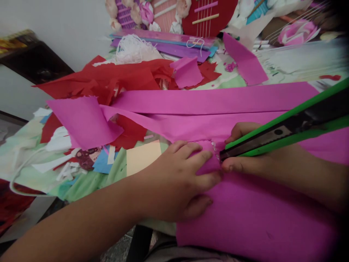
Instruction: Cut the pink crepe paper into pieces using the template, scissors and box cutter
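Note:
My left hand point(182, 178) lies palm down with its fingers spread, pressing on a piece of bright pink paper point(259, 214) that reaches over the near table edge. Beside its fingertips, my right hand point(240, 160) is closed around a green box cutter point(272, 133) with a dark inner channel and a metal strip. The cutter's tip points left and down, touching or close to a small ragged, pale-flecked edge point(215, 147) in the pink paper. Its far end runs out of view at the right.
Behind my hands stretches a folded pink strip point(207, 102). Pink scraps point(79, 120), crumpled red paper point(131, 72), white yarn point(136, 49) and a cream paper square point(144, 156) lie around. Decorated stringed pieces point(207, 18) stand along the back. A white cord point(13, 182) hangs at the left edge.

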`<state>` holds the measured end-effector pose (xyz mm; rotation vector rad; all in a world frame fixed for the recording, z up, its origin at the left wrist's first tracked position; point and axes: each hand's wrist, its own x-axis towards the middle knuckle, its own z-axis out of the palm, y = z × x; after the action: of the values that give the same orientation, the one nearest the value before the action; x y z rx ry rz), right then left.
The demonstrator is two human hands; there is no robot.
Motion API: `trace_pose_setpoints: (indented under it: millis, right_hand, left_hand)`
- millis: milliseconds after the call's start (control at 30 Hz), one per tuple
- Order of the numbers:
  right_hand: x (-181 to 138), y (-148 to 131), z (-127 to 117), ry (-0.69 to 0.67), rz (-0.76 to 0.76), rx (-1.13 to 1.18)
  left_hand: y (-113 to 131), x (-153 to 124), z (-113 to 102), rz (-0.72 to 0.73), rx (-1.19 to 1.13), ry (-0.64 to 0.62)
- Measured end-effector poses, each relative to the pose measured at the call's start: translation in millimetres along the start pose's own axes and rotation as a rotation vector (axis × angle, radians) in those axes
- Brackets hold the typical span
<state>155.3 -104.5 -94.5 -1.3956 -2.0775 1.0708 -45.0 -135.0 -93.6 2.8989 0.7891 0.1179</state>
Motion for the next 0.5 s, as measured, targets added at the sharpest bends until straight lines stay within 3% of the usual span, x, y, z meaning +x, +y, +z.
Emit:
trace_pose_setpoints:
  millis: [167,500]
  right_hand:
    - [-1.5,-1.0,-1.6,0.022,-0.015,0.003]
    - [-2.3,-1.7,0.0,-0.072,-0.051,-0.006]
  left_hand:
    - [0.8,0.5,-1.2,-0.011,0.010,0.003]
    - [0.1,0.2,-0.4,-0.004,0.013,0.009]
